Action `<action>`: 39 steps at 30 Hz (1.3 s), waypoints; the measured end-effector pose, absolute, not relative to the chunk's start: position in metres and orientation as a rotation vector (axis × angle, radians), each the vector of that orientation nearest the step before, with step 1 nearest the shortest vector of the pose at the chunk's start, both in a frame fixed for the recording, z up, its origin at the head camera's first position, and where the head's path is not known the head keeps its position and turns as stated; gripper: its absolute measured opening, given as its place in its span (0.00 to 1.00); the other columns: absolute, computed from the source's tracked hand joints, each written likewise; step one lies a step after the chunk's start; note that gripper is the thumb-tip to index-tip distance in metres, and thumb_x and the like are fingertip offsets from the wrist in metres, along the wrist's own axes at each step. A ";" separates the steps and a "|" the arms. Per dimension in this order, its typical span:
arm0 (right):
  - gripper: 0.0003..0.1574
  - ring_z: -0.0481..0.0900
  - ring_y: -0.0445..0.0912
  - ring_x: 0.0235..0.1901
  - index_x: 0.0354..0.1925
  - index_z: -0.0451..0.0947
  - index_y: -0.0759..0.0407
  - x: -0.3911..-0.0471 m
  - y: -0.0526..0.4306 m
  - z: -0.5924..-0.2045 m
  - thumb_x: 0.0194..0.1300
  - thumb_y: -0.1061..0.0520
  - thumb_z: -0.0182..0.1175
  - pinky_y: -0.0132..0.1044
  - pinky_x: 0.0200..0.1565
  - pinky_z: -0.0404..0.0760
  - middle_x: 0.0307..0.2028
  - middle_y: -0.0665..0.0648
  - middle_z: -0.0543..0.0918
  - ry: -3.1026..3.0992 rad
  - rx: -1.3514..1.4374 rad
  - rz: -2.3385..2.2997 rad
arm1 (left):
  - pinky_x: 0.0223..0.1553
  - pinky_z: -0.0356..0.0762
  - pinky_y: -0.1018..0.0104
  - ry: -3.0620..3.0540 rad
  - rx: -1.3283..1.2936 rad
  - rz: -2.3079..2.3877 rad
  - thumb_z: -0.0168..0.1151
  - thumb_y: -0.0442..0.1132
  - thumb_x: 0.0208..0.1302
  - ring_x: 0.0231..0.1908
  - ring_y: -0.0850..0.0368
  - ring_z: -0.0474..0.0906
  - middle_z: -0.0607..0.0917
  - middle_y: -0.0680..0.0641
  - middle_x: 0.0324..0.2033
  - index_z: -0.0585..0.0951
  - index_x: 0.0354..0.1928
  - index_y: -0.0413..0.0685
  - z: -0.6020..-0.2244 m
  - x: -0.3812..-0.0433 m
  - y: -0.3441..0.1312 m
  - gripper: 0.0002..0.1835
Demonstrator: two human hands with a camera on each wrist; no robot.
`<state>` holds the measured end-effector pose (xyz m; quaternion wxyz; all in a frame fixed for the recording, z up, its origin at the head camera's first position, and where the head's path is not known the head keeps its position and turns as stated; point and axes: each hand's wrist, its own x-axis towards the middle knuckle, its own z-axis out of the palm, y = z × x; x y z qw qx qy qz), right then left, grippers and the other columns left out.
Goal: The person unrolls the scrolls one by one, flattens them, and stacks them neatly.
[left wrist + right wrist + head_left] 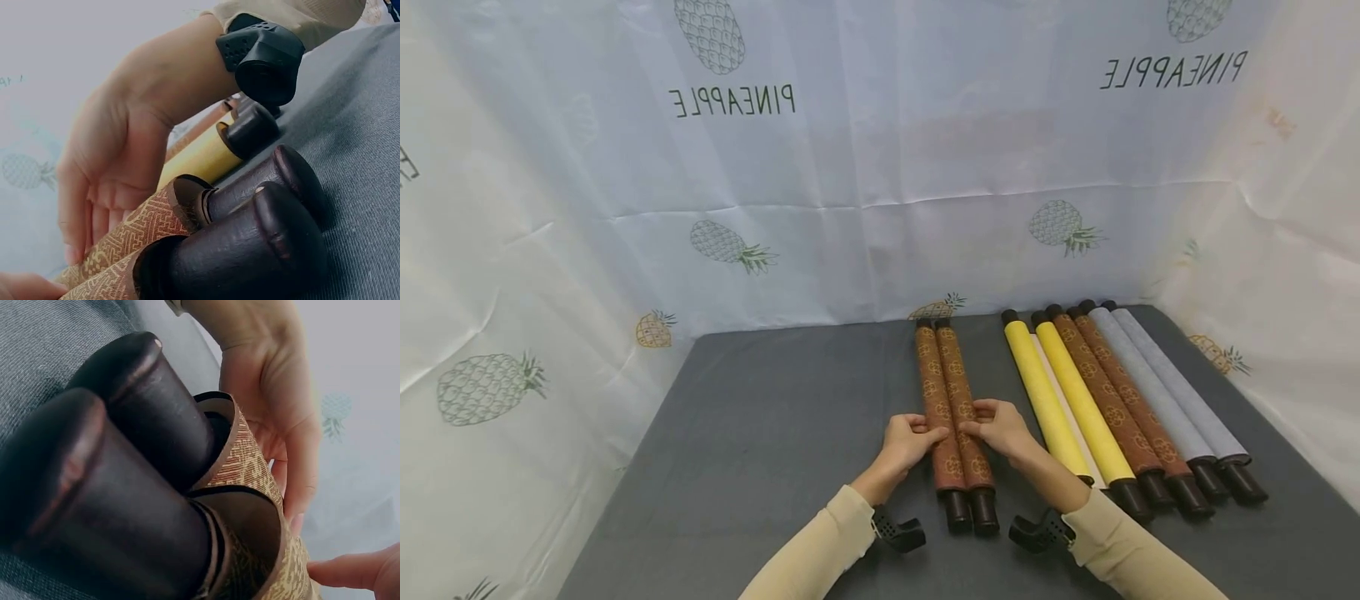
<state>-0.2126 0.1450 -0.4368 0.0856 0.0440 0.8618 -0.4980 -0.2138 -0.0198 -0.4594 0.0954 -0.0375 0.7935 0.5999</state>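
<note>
A brown scroll with gold patterning lies in the middle of the dark table in the head view, wound into a left roll point(931, 383) and a right roll point(956, 379) side by side. Dark rod knobs stick out of both ends. My left hand point(906, 442) holds the left roll around its lower half, thumb on top. From the other side my right hand point(1000, 427) grips the right roll, its thumb point(34, 287) hidden in that view by nothing but the left thumb's place. Close up, the right wrist view shows the dark knobs point(112, 500) beside the rolls' open ends.
To the right lie more paired rolls: yellow point(1048, 400), brown point(1105, 387) and grey point(1165, 379), knobs toward me. White pineapple-print cloth point(865, 150) hangs behind and at both sides. Dark grey table point(775, 417) stretches to the left.
</note>
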 end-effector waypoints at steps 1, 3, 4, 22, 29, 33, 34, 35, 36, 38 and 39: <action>0.35 0.75 0.67 0.58 0.61 0.66 0.78 -0.212 0.145 -0.437 0.61 0.62 0.63 0.49 0.52 0.81 0.57 0.78 0.74 2.569 0.129 -1.482 | 0.35 0.81 0.66 2.351 -0.106 1.775 0.69 0.37 0.57 0.37 0.54 0.83 0.84 0.35 0.42 0.75 0.55 0.25 -0.459 -0.213 -0.020 0.28; 0.36 0.75 0.67 0.58 0.62 0.65 0.78 -0.212 0.144 -0.436 0.61 0.61 0.64 0.49 0.52 0.81 0.58 0.78 0.74 2.575 0.126 -1.468 | 0.35 0.81 0.66 2.345 -0.091 1.772 0.68 0.37 0.57 0.36 0.55 0.83 0.84 0.35 0.42 0.74 0.55 0.25 -0.459 -0.213 -0.022 0.28; 0.36 0.75 0.67 0.58 0.62 0.65 0.77 -0.212 0.144 -0.436 0.61 0.61 0.64 0.49 0.52 0.81 0.58 0.78 0.74 2.577 0.122 -1.460 | 0.34 0.81 0.67 2.344 -0.085 1.766 0.68 0.38 0.57 0.35 0.56 0.83 0.84 0.35 0.41 0.75 0.55 0.25 -0.459 -0.214 -0.022 0.28; 0.33 0.76 0.66 0.57 0.61 0.67 0.78 -0.211 0.151 -0.439 0.59 0.64 0.62 0.51 0.52 0.81 0.56 0.77 0.76 2.717 -0.009 -1.361 | 0.41 0.80 0.59 2.652 0.125 1.571 0.68 0.39 0.56 0.42 0.48 0.80 0.80 0.36 0.42 0.72 0.59 0.27 -0.462 -0.215 -0.028 0.32; 0.35 0.72 0.68 0.61 0.62 0.66 0.76 -0.210 0.149 -0.439 0.58 0.67 0.61 0.53 0.58 0.76 0.64 0.77 0.69 2.744 -0.089 -1.370 | 0.54 0.74 0.48 2.770 0.159 1.489 0.66 0.37 0.53 0.53 0.41 0.74 0.75 0.34 0.53 0.70 0.62 0.31 -0.461 -0.214 -0.027 0.34; 0.35 0.68 0.69 0.64 0.63 0.67 0.74 -0.210 0.148 -0.439 0.56 0.69 0.61 0.55 0.60 0.74 0.67 0.75 0.64 2.752 -0.122 -1.375 | 0.62 0.70 0.44 2.763 0.206 1.500 0.64 0.35 0.53 0.63 0.36 0.69 0.70 0.33 0.64 0.67 0.65 0.32 -0.459 -0.215 -0.028 0.36; 0.35 0.67 0.68 0.64 0.62 0.67 0.74 -0.211 0.148 -0.439 0.56 0.69 0.60 0.56 0.61 0.73 0.67 0.75 0.64 2.758 -0.129 -1.373 | 0.63 0.68 0.43 2.756 0.224 1.506 0.64 0.34 0.53 0.65 0.36 0.67 0.68 0.32 0.66 0.66 0.66 0.31 -0.459 -0.215 -0.028 0.36; 0.35 0.66 0.68 0.65 0.62 0.67 0.73 -0.211 0.148 -0.439 0.55 0.70 0.60 0.56 0.61 0.72 0.68 0.74 0.64 2.760 -0.141 -1.374 | 0.64 0.67 0.43 2.747 0.243 1.511 0.63 0.33 0.54 0.66 0.35 0.66 0.67 0.32 0.67 0.65 0.66 0.31 -0.459 -0.216 -0.028 0.36; 0.35 0.65 0.68 0.66 0.62 0.68 0.73 -0.211 0.148 -0.438 0.55 0.71 0.59 0.57 0.62 0.72 0.68 0.74 0.64 2.761 -0.156 -1.374 | 0.65 0.66 0.43 2.737 0.259 1.514 0.62 0.33 0.54 0.68 0.35 0.64 0.65 0.33 0.68 0.64 0.67 0.32 -0.459 -0.216 -0.028 0.37; 0.35 0.64 0.68 0.66 0.62 0.68 0.73 -0.212 0.148 -0.438 0.54 0.71 0.58 0.58 0.62 0.72 0.68 0.73 0.64 2.769 -0.179 -1.355 | 0.66 0.64 0.42 2.710 0.283 1.520 0.61 0.32 0.55 0.70 0.35 0.61 0.62 0.33 0.71 0.62 0.69 0.32 -0.458 -0.217 -0.029 0.38; 0.35 0.64 0.68 0.67 0.62 0.68 0.72 -0.213 0.148 -0.438 0.53 0.71 0.58 0.58 0.62 0.72 0.68 0.73 0.64 2.773 -0.187 -1.339 | 0.67 0.64 0.42 2.694 0.291 1.521 0.61 0.31 0.55 0.70 0.35 0.60 0.61 0.34 0.71 0.62 0.69 0.33 -0.458 -0.217 -0.029 0.38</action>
